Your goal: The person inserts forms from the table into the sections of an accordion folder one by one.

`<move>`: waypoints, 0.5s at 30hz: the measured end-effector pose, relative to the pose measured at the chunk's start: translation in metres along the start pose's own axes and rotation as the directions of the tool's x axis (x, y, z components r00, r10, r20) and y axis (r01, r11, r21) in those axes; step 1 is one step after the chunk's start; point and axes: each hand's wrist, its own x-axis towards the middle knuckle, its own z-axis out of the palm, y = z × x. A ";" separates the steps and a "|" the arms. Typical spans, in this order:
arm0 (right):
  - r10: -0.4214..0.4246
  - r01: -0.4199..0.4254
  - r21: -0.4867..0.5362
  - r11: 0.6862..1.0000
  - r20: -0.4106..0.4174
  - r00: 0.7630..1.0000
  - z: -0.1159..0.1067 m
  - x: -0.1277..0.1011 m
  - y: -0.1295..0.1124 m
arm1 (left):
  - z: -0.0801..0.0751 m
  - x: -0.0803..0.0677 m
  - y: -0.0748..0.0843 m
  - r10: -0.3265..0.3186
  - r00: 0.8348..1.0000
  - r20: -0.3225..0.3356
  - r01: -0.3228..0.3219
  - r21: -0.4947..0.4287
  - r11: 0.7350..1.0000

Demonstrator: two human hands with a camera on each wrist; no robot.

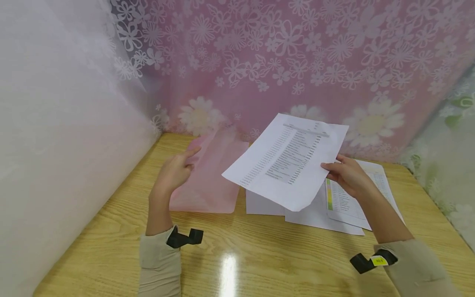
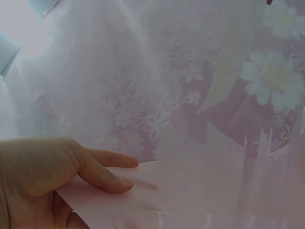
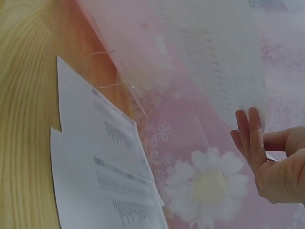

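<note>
At the left of the head view my left hand (image 1: 172, 173) pinches the left edge of a pink translucent plastic folder (image 1: 211, 192). The left wrist view shows the thumb (image 2: 112, 183) on top of the pink sheet, with other fingers beneath it. My right hand (image 1: 349, 177) grips a printed sheet of paper (image 1: 256, 161) by its right edge, thumb on the printed face. The sheet is raised and tilted above the table, covering part of the folder's right side. In the right wrist view the fingers (image 3: 250, 136) lie against the paper's back.
Under the raised sheet, several papers overlap on the wooden table (image 1: 208, 255): a plain-looking sheet (image 1: 265, 205), another white sheet (image 1: 315, 218), and a printed page with a coloured strip (image 1: 349, 206). A pink flowered curtain (image 1: 259, 49) hangs behind, a white one (image 1: 67, 123) along the left.
</note>
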 end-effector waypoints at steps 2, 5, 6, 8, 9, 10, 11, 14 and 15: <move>-0.008 0.008 -0.003 1.000 0.003 1.000 0.003 0.003 -0.003 | 0.001 0.000 0.001 0.002 1.000 0.002 -0.002 -0.001 1.000; -0.007 0.007 0.008 1.000 0.000 1.000 0.008 0.008 -0.006 | 0.001 0.001 0.002 0.011 1.000 -0.003 -0.011 -0.001 1.000; -0.003 0.003 0.014 1.000 -0.004 1.000 0.010 0.010 -0.008 | 0.002 0.001 0.003 0.017 1.000 -0.005 -0.017 0.002 1.000; 0.007 -0.006 0.030 1.000 -0.013 1.000 0.014 0.013 -0.010 | 0.002 0.001 0.003 0.026 1.000 -0.009 -0.026 0.005 1.000; 0.011 -0.010 0.034 0.999 -0.013 1.000 0.016 0.014 -0.011 | 0.003 0.002 0.004 0.027 1.000 -0.006 -0.027 0.008 1.000; 0.015 -0.014 0.038 0.999 -0.016 1.000 0.017 0.015 -0.012 | 0.004 0.002 0.004 0.028 1.000 0.000 -0.028 0.012 1.000; 0.018 -0.017 0.045 0.999 -0.017 1.000 0.019 0.017 -0.012 | 0.004 0.002 0.004 0.032 0.999 0.003 -0.032 0.019 0.999; 0.021 -0.020 0.047 0.999 -0.019 1.000 0.024 0.021 -0.012 | 0.006 0.003 0.006 0.033 0.999 0.017 -0.034 0.036 0.999; 0.021 -0.020 0.043 0.999 -0.020 1.000 0.026 0.023 -0.012 | 0.006 0.003 0.006 0.032 0.999 0.023 -0.033 0.042 0.999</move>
